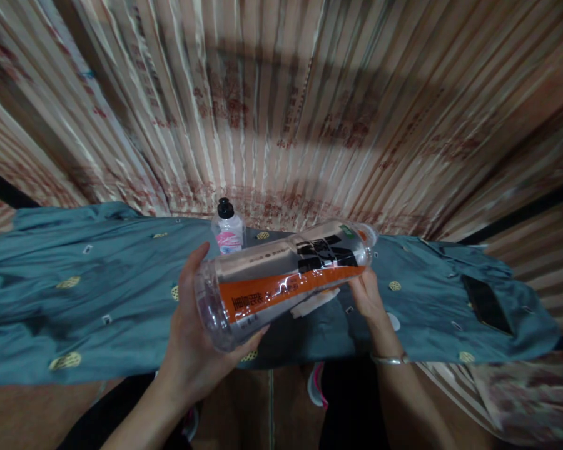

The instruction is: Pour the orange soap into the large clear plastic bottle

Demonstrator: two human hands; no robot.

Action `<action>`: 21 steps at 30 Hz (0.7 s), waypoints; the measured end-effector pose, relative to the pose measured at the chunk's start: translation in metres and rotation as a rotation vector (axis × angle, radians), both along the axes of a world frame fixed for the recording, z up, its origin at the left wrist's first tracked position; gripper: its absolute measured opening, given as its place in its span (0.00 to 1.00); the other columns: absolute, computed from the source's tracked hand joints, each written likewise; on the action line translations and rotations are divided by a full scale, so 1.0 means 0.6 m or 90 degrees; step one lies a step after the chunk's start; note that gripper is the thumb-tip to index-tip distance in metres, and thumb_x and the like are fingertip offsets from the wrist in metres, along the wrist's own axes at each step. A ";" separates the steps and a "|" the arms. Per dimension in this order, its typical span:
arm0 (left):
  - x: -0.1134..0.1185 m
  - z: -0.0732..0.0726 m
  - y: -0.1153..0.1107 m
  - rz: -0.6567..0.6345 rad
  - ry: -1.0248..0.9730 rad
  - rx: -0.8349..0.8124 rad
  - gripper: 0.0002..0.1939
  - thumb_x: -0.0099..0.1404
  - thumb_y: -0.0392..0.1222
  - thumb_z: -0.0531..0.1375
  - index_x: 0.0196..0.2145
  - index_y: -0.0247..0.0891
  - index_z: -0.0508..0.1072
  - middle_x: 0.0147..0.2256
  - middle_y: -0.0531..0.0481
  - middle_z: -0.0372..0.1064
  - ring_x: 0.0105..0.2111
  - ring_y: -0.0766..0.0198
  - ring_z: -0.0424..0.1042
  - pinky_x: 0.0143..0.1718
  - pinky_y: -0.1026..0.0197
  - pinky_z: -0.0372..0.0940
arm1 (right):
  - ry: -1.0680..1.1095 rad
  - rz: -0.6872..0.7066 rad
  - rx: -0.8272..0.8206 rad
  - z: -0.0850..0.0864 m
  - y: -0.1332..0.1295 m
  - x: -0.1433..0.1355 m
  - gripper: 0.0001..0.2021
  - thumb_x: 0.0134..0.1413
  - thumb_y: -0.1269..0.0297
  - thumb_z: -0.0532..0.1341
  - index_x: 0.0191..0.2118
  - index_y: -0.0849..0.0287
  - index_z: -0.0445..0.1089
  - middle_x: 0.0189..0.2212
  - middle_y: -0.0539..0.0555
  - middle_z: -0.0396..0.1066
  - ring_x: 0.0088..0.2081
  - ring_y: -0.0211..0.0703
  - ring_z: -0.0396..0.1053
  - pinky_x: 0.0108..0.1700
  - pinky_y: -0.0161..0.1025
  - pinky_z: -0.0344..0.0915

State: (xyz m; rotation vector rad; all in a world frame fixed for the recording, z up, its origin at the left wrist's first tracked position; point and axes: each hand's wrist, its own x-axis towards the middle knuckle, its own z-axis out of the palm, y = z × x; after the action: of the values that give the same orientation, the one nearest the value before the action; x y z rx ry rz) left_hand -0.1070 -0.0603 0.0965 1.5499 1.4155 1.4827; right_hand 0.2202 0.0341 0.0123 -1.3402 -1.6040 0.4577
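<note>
A large clear plastic bottle [281, 284] with an orange, silver and black label lies tilted in the air over the cloth. Its wide base end rests in my left hand [192, 350], whose thumb and fingers wrap round it. Up at the narrower end on the right, my right hand [366, 297] grips the bottle from beneath; most of its fingers are hidden behind it. Just behind the big bottle stands a small clear bottle [229, 239] with a black cap and a pink label, its lower part covered from sight. A flat whitish piece [314, 304] lies below the big bottle.
A teal cloth with yellow prints [126, 294] covers the narrow table. Toward its right end lies a dark phone [486, 304]. A small white round thing [394, 322] shows by my right wrist. Behind the table hangs a striped, pleated curtain [263, 106].
</note>
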 end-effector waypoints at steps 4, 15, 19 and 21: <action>-0.016 -0.015 -0.001 0.022 0.061 0.046 0.61 0.49 0.41 0.81 0.75 0.64 0.59 0.54 0.51 0.81 0.48 0.46 0.86 0.47 0.41 0.88 | -0.001 -0.005 0.005 -0.005 0.001 0.002 0.39 0.69 0.31 0.60 0.72 0.52 0.70 0.60 0.62 0.82 0.69 0.69 0.73 0.72 0.62 0.68; 0.009 -0.010 0.001 0.075 -0.087 -0.001 0.61 0.42 0.42 0.83 0.72 0.52 0.65 0.52 0.50 0.80 0.49 0.46 0.84 0.49 0.39 0.86 | -0.010 0.005 0.005 -0.006 0.000 0.004 0.39 0.71 0.31 0.59 0.75 0.51 0.67 0.63 0.61 0.81 0.72 0.68 0.69 0.75 0.61 0.65; 0.004 0.002 -0.002 0.112 -0.021 -0.017 0.63 0.34 0.41 0.85 0.68 0.46 0.70 0.58 0.45 0.77 0.59 0.39 0.79 0.55 0.35 0.84 | -0.022 -0.002 0.006 -0.010 0.002 0.006 0.38 0.71 0.31 0.58 0.73 0.51 0.70 0.63 0.61 0.81 0.72 0.69 0.70 0.75 0.62 0.65; 0.009 0.006 -0.006 0.083 -0.076 -0.049 0.63 0.38 0.39 0.84 0.71 0.49 0.67 0.58 0.46 0.79 0.55 0.43 0.82 0.50 0.40 0.85 | -0.027 -0.011 0.017 -0.012 0.002 0.006 0.38 0.71 0.31 0.58 0.73 0.52 0.70 0.64 0.61 0.80 0.72 0.68 0.70 0.75 0.62 0.65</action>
State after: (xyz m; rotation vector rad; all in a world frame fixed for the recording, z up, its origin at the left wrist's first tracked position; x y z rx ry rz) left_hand -0.1015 -0.0640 0.1000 1.3221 1.5103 1.5500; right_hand 0.2239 0.0353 0.0049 -1.3507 -1.6262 0.3996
